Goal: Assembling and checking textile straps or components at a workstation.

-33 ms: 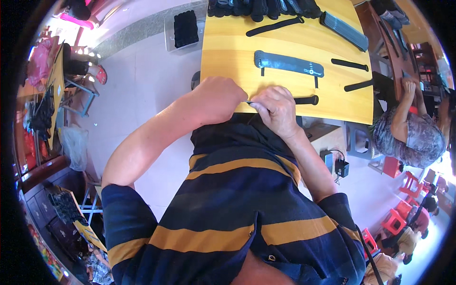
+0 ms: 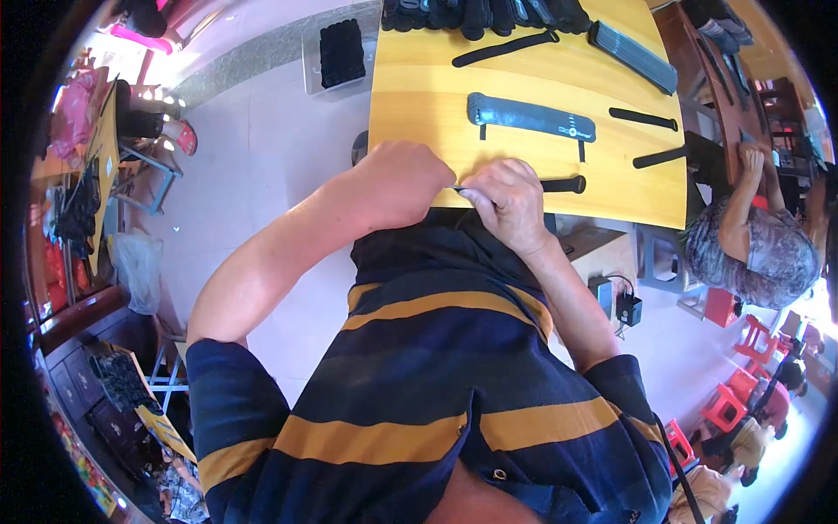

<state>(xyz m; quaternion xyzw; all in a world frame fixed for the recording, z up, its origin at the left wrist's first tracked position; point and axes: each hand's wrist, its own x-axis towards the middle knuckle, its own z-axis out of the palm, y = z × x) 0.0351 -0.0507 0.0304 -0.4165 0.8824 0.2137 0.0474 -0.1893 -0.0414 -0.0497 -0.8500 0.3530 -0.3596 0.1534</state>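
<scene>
At the near edge of the yellow table (image 2: 410,96), my two closed hands nearly meet. My right hand (image 2: 511,203) grips a black strap (image 2: 566,184), whose rounded end with a small ring sticks out to its right over the wood. A small dark tip shows between the hands, by my right thumb. My left hand (image 2: 408,177) is curled at that tip; its fingers are hidden behind the back of the hand. Beyond them lies a blue-grey band-shaped pack (image 2: 531,118) with two short black tabs under it.
More black straps (image 2: 504,49) lie farther back and at the right edge (image 2: 644,119). A stack of grey strips (image 2: 632,58) and a black pile (image 2: 484,14) fill the far side. A clear bin (image 2: 339,58) stands beyond the left edge. Another person (image 2: 752,249) sits at right.
</scene>
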